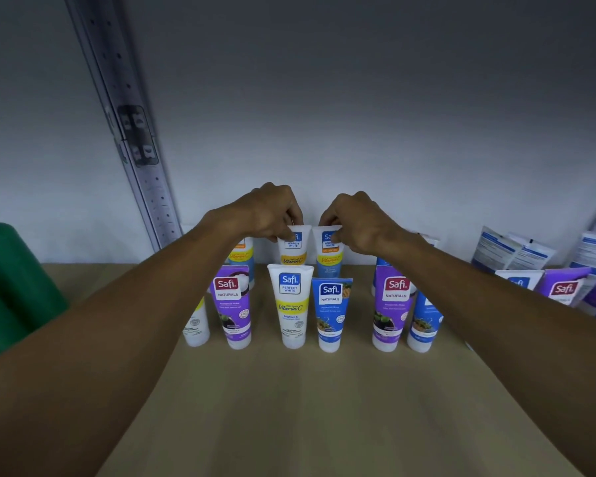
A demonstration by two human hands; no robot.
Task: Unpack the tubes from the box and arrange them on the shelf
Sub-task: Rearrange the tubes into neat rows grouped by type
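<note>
Left grip: my left grip (269,215) pinches the top edge of a white tube (292,249).
Right grip: my right grip (355,222) pinches the top of a second tube (329,258), just beside the first.
Where: both stand upright at the back of the shelf (289,407), with their bases hidden behind the front row (290,304).
Why: I judge I hold the tops so I can reach over the front row without toppling it, labels facing out.
Box: not in view.

From far away I see two long bare arms, the left arm (117,321) and the right arm (496,304). Each ends in a bare hand: the left hand (269,215) and the right hand (358,225).
</note>
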